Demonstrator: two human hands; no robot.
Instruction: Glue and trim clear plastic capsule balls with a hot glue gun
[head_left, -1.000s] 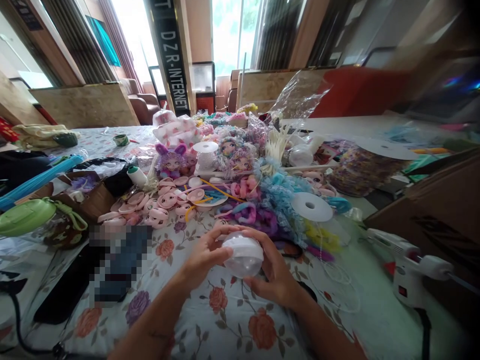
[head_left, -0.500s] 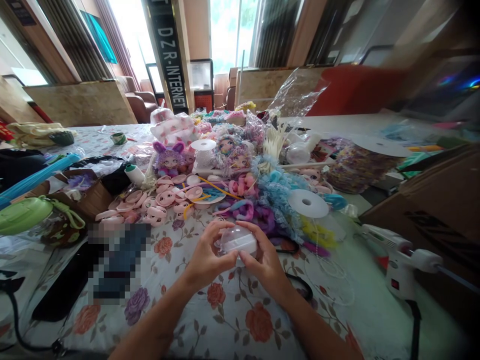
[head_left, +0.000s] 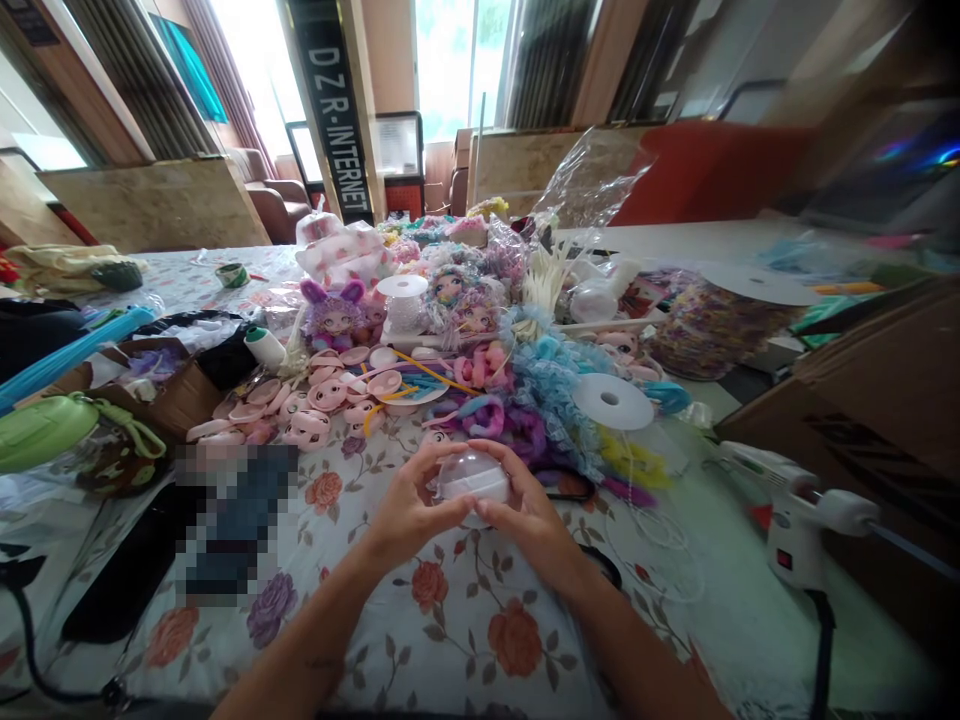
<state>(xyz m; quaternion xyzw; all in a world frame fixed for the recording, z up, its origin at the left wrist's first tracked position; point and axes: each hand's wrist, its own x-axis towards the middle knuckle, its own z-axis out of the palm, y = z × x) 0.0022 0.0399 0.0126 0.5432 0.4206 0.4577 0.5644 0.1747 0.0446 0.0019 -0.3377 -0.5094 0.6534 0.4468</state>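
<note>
A clear, rounded plastic ball [head_left: 474, 478] with something white inside sits between my two hands, just above the flowered tablecloth. My left hand [head_left: 412, 505] wraps its left side, thumb at the near edge. Around the right side curls my right hand [head_left: 529, 510], its thumb tip beside the left thumb. The palms and undersides of the fingers are hidden. Just beyond my hands lie purple fluffy strips [head_left: 487, 420] and a pale doll face [head_left: 435, 437]. A black loop [head_left: 570, 487] lies right of my right hand.
Doll face parts [head_left: 307, 425], finished dolls [head_left: 332, 315] and blue lacy trim [head_left: 555, 390] pile up ahead. A white spool [head_left: 613, 402] stands right of them. At the right are a glue gun [head_left: 784, 520] and a cardboard box [head_left: 870, 400]; a dark flat case [head_left: 135, 570] lies left.
My hands stay around the clear ball in almost the same place, with only a slight shift of the fingers. The whole view has moved slightly.
</note>
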